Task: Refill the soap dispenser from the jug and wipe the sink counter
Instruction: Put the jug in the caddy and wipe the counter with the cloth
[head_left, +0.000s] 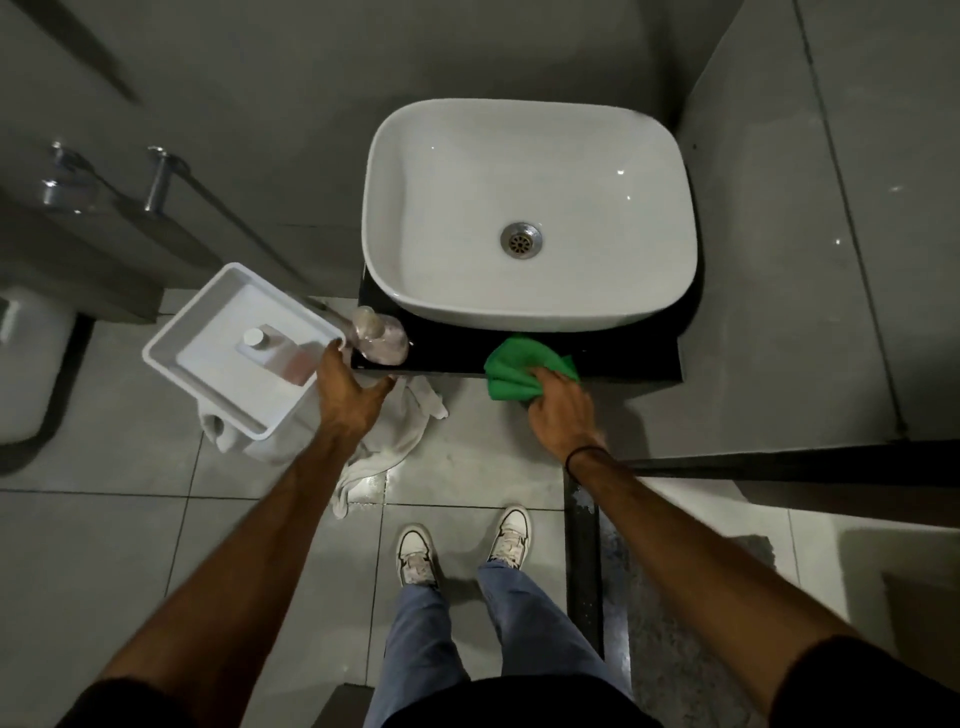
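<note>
The dispenser (378, 335) is a squat, clear bottle with a pale pump head and pinkish liquid inside, lying tilted or blurred at the left front corner of the black desk (623, 353), just beyond the left grip (350, 392). That grip's fingers curl round the near right rim of a white tray (171, 353), thumb spread toward the dispenser, holding the tray tilted off the desk's left edge. In the tray, just left of that grip, stands a clear rectangular bottle (275, 351) with a white cap and pinkish liquid in its lower part; whether this is the jug I cannot tell. The right grip (558, 410) is clenched on a bunched green cloth (524, 369), pressing it to the desk's front edge, well right of the dispenser. Beyond the right grip a white rounded sink (530, 171) sits on the desk, holding nothing but its metal drain (521, 239). A black band circles the right wrist. Below the left grip a white towel (384, 441) lies crumpled on the grey tiled floor (104, 545), partly under the tray. Between and below both grips show blue jeans and two white shoes (415, 553). Far left of the left grip, chrome fittings (156, 179) jut from the grey wall.
</note>
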